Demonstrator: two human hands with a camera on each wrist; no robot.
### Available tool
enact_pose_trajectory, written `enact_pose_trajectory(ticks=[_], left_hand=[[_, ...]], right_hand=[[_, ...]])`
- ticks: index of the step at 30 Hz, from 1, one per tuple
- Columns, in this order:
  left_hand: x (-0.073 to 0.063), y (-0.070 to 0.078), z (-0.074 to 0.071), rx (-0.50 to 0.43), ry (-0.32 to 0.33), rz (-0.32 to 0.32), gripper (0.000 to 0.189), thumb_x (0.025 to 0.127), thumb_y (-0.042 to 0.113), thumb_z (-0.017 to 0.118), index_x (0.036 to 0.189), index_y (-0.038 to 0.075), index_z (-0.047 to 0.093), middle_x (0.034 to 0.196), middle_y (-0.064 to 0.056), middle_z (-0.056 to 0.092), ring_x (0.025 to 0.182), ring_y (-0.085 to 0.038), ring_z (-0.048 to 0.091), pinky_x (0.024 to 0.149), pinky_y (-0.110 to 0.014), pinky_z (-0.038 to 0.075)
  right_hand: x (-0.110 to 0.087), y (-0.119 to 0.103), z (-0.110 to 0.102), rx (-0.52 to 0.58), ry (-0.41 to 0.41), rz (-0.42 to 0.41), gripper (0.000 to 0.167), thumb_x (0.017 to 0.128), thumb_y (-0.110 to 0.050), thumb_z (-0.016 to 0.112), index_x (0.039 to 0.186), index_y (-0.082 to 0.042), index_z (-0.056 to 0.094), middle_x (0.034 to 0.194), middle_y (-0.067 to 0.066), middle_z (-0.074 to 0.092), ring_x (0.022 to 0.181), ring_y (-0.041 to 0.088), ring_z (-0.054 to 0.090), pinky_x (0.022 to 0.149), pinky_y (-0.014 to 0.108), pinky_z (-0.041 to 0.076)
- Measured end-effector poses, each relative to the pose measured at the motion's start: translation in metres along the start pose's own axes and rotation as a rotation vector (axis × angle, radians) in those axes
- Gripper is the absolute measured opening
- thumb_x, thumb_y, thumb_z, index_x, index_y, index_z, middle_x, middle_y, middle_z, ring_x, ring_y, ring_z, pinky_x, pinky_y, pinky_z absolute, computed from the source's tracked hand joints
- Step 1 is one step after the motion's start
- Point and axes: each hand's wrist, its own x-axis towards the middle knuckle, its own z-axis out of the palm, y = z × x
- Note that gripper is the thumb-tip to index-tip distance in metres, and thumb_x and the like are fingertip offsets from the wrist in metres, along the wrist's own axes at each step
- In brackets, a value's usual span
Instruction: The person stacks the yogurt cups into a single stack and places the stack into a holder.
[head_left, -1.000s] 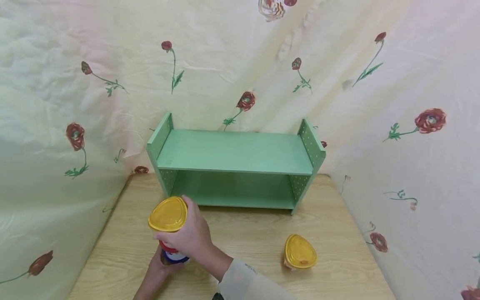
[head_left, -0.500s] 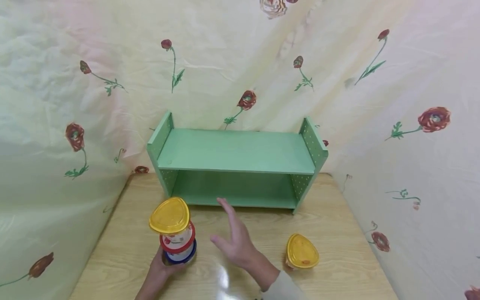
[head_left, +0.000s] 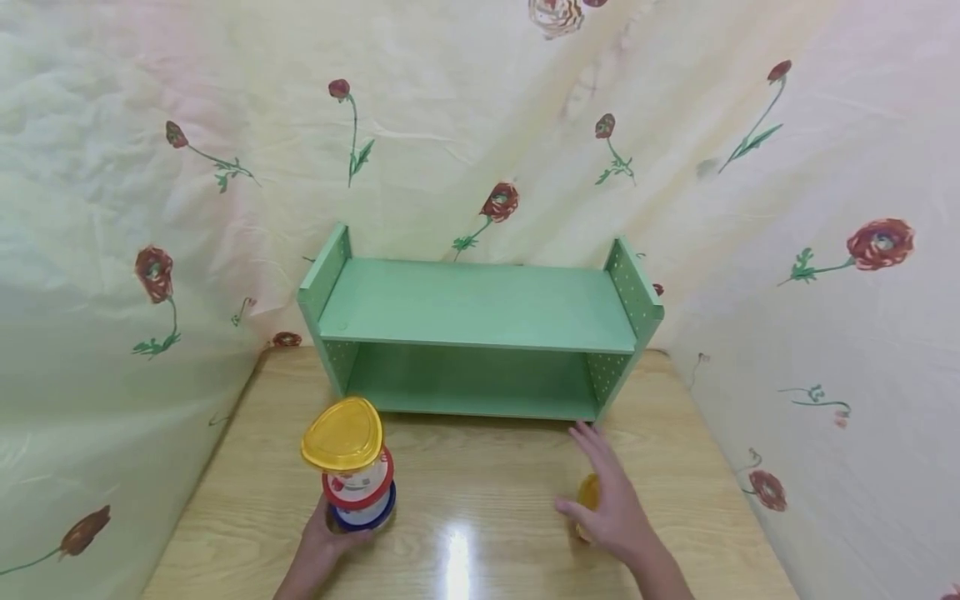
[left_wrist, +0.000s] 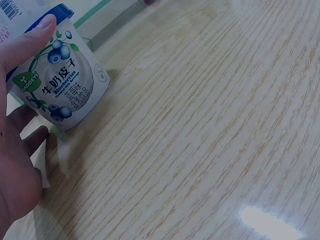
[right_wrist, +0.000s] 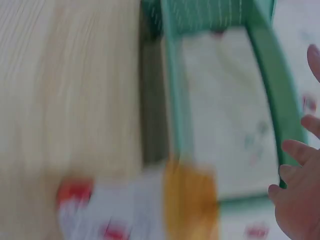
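Note:
On the left of the wooden table, in the head view, stands a stack of plastic tubs: a yellow-lidded tub on top, a red-lidded tub in the middle, a blue-lidded tub below. My left hand holds the bottom tub; in the left wrist view its thumb lies along the blue rim, and blueberries show on the tub. My right hand, fingers spread and straight, is over a second yellow-lidded tub, partly hiding it. The right wrist view is blurred, with that tub apart from the fingers.
A green two-tier shelf stands at the back of the wooden table. Behind it and at both sides hangs flowered cloth. Light glares off the table near its front.
My right hand has let go of the stack's top and moved right across the table to the second yellow-lidded tub. My left hand has stayed at the stack's base.

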Motion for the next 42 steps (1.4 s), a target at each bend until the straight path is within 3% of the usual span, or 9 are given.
enact_pose_trajectory(ticks=[4, 9, 16, 25, 29, 32, 35, 38, 42], left_hand=[[0.001, 0.002, 0.002, -0.001, 0.001, 0.006, 0.120, 0.065, 0.028, 0.095, 0.158, 0.011, 0.021, 0.154, -0.020, 0.039, 0.143, -0.048, 0.031, 0.114, -0.068, 0.026], [0.000, 0.003, 0.002, 0.013, 0.001, -0.003, 0.122, 0.067, 0.028, 0.095, 0.159, 0.009, 0.018, 0.154, -0.022, 0.038, 0.142, -0.049, 0.031, 0.113, -0.068, 0.027], [-0.001, 0.004, -0.002, 0.024, -0.012, -0.017, 0.126, 0.066, 0.030, 0.095, 0.161, 0.009, 0.014, 0.156, -0.022, 0.035, 0.143, -0.049, 0.029, 0.114, -0.066, 0.027], [-0.001, 0.000, -0.003, 0.015, -0.001, 0.011, 0.119, 0.067, 0.027, 0.095, 0.159, 0.011, 0.020, 0.155, -0.020, 0.039, 0.143, -0.047, 0.031, 0.116, -0.064, 0.026], [-0.001, -0.002, -0.001, 0.007, -0.001, 0.016, 0.117, 0.067, 0.026, 0.095, 0.158, 0.011, 0.022, 0.153, -0.019, 0.041, 0.142, -0.046, 0.034, 0.115, -0.064, 0.028], [-0.001, -0.002, -0.001, 0.003, 0.000, 0.018, 0.115, 0.068, 0.025, 0.095, 0.157, 0.012, 0.024, 0.152, -0.019, 0.042, 0.141, -0.045, 0.035, 0.115, -0.064, 0.029], [-0.002, 0.000, 0.000, 0.006, 0.003, 0.020, 0.113, 0.068, 0.024, 0.094, 0.157, 0.012, 0.025, 0.152, -0.019, 0.042, 0.141, -0.045, 0.036, 0.115, -0.064, 0.029], [-0.002, 0.001, 0.000, 0.013, 0.003, 0.024, 0.113, 0.068, 0.024, 0.094, 0.157, 0.013, 0.025, 0.152, -0.018, 0.042, 0.141, -0.045, 0.036, 0.115, -0.063, 0.029], [-0.002, 0.002, -0.001, 0.015, 0.000, 0.028, 0.113, 0.068, 0.023, 0.094, 0.157, 0.013, 0.025, 0.152, -0.018, 0.042, 0.141, -0.045, 0.036, 0.115, -0.063, 0.028]], right_hand=[[-0.024, 0.034, -0.030, 0.003, -0.010, 0.149, 0.095, 0.075, -0.018, 0.087, 0.156, -0.013, 0.037, 0.162, 0.023, 0.024, 0.147, 0.053, 0.011, 0.101, 0.086, 0.014], [-0.049, 0.060, -0.050, 0.042, -0.098, 0.291, 0.097, 0.078, -0.007, 0.084, 0.157, -0.005, 0.028, 0.158, 0.034, 0.021, 0.138, 0.064, 0.019, 0.093, 0.087, 0.024], [-0.063, 0.074, -0.044, 0.254, -0.181, 0.429, 0.102, 0.081, -0.003, 0.082, 0.157, 0.006, 0.014, 0.158, 0.038, 0.012, 0.136, 0.068, 0.014, 0.101, 0.079, 0.025], [-0.062, 0.083, -0.032, 0.316, -0.160, 0.527, 0.105, 0.075, -0.004, 0.085, 0.157, 0.002, 0.020, 0.159, 0.033, 0.021, 0.143, 0.057, 0.016, 0.105, 0.077, 0.022], [-0.064, 0.087, -0.030, 0.302, -0.162, 0.557, 0.103, 0.073, -0.005, 0.087, 0.156, 0.000, 0.027, 0.160, 0.027, 0.027, 0.146, 0.043, 0.023, 0.111, 0.069, 0.023], [-0.065, 0.087, -0.026, 0.283, -0.139, 0.552, 0.099, 0.071, -0.006, 0.088, 0.154, -0.001, 0.034, 0.158, 0.024, 0.033, 0.138, 0.010, 0.040, 0.114, 0.043, 0.034], [-0.065, 0.086, -0.023, 0.302, -0.121, 0.560, 0.096, 0.073, -0.007, 0.087, 0.154, -0.002, 0.036, 0.157, 0.023, 0.035, 0.122, -0.013, 0.039, 0.104, 0.018, 0.037], [-0.065, 0.085, -0.019, 0.333, -0.101, 0.593, 0.094, 0.076, -0.007, 0.086, 0.155, -0.002, 0.034, 0.159, 0.022, 0.032, 0.131, 0.001, 0.042, 0.097, 0.010, 0.037], [-0.063, 0.085, -0.014, 0.358, -0.095, 0.655, 0.096, 0.079, -0.009, 0.085, 0.157, -0.003, 0.029, 0.161, 0.022, 0.027, 0.142, 0.036, 0.033, 0.096, 0.012, 0.042]])
